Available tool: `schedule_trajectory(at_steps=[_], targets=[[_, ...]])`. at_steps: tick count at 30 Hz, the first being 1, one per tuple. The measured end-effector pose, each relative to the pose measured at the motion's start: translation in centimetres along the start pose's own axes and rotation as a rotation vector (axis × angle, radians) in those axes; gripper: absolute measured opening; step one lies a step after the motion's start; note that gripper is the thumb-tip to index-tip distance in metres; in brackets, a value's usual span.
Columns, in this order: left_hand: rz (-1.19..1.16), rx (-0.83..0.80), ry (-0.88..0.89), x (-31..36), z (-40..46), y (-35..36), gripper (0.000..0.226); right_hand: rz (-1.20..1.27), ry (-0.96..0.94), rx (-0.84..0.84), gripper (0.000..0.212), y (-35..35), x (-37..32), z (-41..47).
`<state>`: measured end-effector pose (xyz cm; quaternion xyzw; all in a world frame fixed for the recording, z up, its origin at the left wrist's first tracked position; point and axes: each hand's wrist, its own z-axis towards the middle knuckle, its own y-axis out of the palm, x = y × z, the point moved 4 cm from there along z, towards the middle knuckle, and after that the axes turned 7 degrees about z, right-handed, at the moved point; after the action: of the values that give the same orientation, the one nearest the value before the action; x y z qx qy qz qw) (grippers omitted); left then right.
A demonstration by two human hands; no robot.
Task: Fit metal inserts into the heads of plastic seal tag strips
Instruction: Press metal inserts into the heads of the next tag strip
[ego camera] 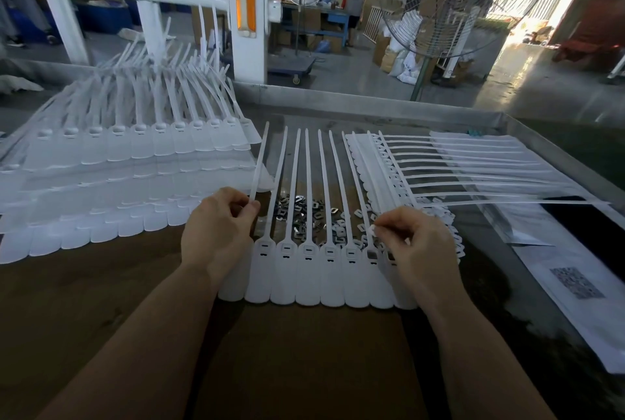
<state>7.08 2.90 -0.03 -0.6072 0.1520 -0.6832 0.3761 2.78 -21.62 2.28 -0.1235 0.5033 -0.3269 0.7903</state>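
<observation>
Right in front of me, a row of seal tag strips (318, 270) lies side by side on the brown tabletop (135, 301), heads toward me, tails fanning away. My left hand (216, 233) pinches the tail of the leftmost strip, steadying the row. My right hand (411, 237) has its fingertips pinched together on something small and pale above the heads at the right end; whether that's an insert I can't tell. I judge we're mid-row: one head near it looks dark, the rest look open. Next, seat the piece squarely in a slot. Beyond, loose metal inserts (304, 213) lie under the tails; stacked strips (118, 162) sit farther left.
</observation>
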Motion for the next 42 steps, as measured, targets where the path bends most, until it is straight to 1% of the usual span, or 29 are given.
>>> schedule_trajectory(at_steps=[5, 10, 14, 20, 29, 33, 42], targets=[[0.004, -0.001, -0.009, -0.02, 0.1, 0.04, 0.017, -0.002, 0.011, -0.093, 0.009, -0.08, 0.02, -0.01], [-0.002, -0.001, -0.014, -0.13, 0.01, -0.02, 0.018, -0.065, 0.06, -0.21, 0.014, 0.01, 0.29, -0.09], [0.011, 0.004, -0.011, 0.02, 0.03, -0.02, 0.019, -0.095, 0.088, -0.263, 0.017, 0.12, 0.2, -0.2], [0.02, -0.005, -0.009, 0.14, -0.05, -0.01, 0.02, -0.101, 0.126, -0.278, 0.011, 0.08, 0.1, -0.1], [0.012, -0.004, -0.016, -0.03, 0.01, 0.13, 0.017, -0.076, 0.171, -0.296, 0.017, 0.02, 0.29, -0.28], [0.013, -0.004, -0.021, -0.05, 0.0, 0.16, 0.018, -0.108, 0.148, -0.317, 0.012, 0.17, 0.31, -0.25], [0.012, -0.006, -0.021, 0.11, -0.1, 0.1, 0.018, -0.1, 0.165, -0.277, 0.014, 0.04, 0.24, -0.33]])
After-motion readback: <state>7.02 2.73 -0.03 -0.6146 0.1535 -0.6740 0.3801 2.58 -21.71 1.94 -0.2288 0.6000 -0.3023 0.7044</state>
